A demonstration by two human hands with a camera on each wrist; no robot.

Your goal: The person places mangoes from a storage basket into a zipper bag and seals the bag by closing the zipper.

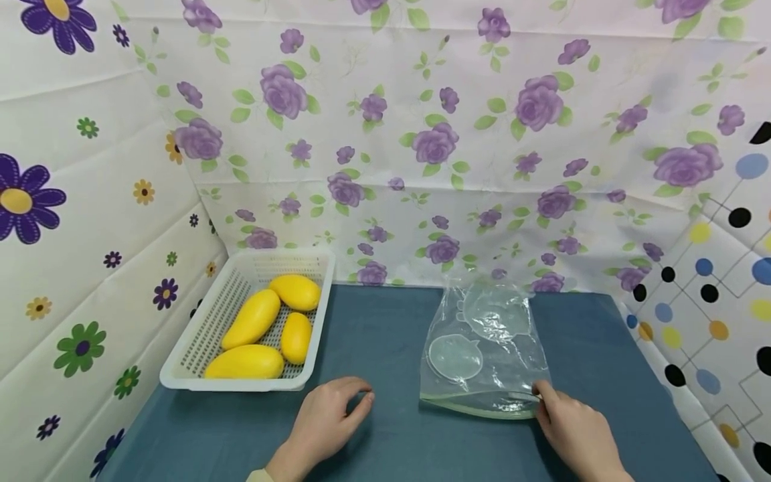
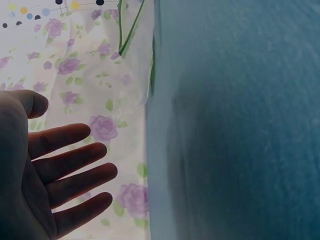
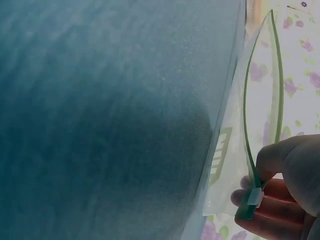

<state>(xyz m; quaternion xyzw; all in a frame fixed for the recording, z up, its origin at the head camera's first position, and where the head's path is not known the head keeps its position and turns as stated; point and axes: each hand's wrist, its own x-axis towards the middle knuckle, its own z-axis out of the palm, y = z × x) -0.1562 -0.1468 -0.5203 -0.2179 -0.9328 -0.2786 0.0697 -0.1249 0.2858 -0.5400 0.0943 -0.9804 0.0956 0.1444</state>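
The left hand [image 1: 328,415] is open, fingers spread, over the bench [image 1: 373,335]; the right hand [image 1: 575,425] grips a corner of the bag [image 1: 484,348] at the slider [image 3: 255,197]. The bag sits right of centre, mouth nearest, slightly parted. Widening it evenly likely wants the left hand drawing the opposite corner gently away. Behind the left hand, the basket [image 1: 235,384] holds four mangoes [image 1: 251,320]

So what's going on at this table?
A person's right hand grips a clear zip bag by one end of its green-edged mouth, which gapes. The left hand holds nothing, near the white basket. Four yellow, mango-like fruits lie in that basket, at the left of the blue-covered table.
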